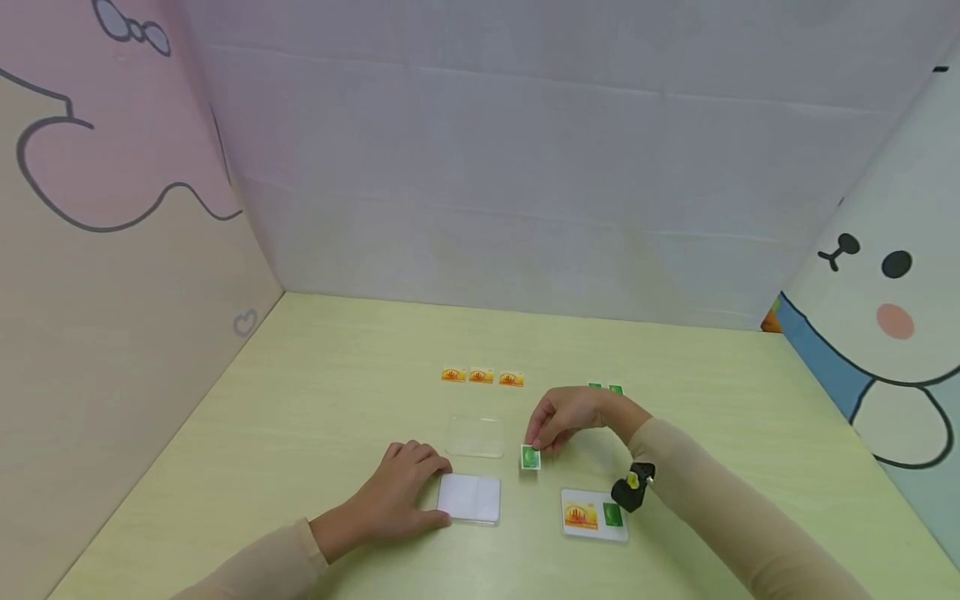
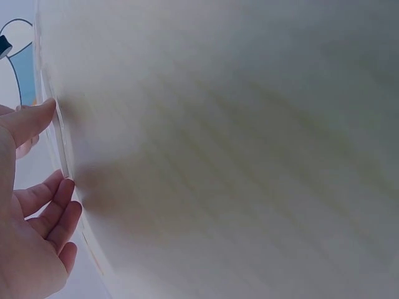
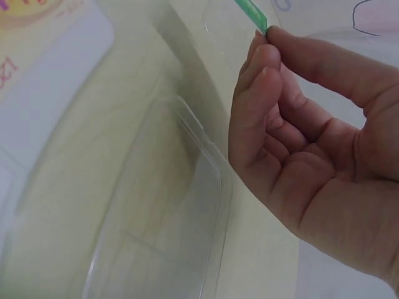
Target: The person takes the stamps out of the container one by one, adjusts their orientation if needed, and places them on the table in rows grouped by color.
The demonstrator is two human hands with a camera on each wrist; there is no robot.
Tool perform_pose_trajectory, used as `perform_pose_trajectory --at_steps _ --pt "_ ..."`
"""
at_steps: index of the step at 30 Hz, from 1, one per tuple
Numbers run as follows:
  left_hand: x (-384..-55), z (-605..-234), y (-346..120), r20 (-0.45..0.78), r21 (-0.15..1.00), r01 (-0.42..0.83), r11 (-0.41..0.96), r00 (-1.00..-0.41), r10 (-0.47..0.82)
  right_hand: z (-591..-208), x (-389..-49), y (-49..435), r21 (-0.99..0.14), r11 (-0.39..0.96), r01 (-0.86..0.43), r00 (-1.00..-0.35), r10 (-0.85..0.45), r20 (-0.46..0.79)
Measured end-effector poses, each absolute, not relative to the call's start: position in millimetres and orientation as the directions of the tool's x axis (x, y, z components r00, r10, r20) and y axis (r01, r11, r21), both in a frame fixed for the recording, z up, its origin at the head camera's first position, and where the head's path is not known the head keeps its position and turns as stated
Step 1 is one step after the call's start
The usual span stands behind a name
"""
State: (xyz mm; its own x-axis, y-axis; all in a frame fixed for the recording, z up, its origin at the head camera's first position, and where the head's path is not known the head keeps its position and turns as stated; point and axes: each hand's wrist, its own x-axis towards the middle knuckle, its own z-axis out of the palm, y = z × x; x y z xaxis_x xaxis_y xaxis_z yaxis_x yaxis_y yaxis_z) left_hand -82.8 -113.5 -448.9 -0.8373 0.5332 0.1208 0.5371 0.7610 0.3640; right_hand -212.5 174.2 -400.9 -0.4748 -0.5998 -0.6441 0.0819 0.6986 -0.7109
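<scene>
A small green stamp with a white border is pinched between the thumb and fingertips of my right hand, a little above the table. Only its green edge shows in the right wrist view. My left hand holds a flat white-backed plastic case by its left side, thumb at the near edge and fingers at the far edge. In the left wrist view, thumb and fingertips touch the case's thin rim. To the right lies another case, bearing an orange stamp and a green stamp.
A clear plastic lid lies behind the left case. Three orange stamps form a row farther back. Two green stamps lie partly behind the right hand. Close to the right wrist camera is a clear plastic piece. Walls enclose the table.
</scene>
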Motion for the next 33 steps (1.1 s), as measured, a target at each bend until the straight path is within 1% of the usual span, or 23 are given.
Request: perform_pose_trajectory --at_steps 10,33 --pt "-84.0 -448.2 -113.7 0.142 0.362 0.548 0.754 -0.832 0.536 -397.0 -218.6 178.6 -0.698 0.711 0.090 -0.500 -0.573 -0.649" --pt "-82.1 -449.0 -113.1 0.145 0.362 0.547 0.755 -0.833 0.534 -394.9 -226.2 190.2 -0.711 0.695 0.103 -0.511 -0.576 -0.638"
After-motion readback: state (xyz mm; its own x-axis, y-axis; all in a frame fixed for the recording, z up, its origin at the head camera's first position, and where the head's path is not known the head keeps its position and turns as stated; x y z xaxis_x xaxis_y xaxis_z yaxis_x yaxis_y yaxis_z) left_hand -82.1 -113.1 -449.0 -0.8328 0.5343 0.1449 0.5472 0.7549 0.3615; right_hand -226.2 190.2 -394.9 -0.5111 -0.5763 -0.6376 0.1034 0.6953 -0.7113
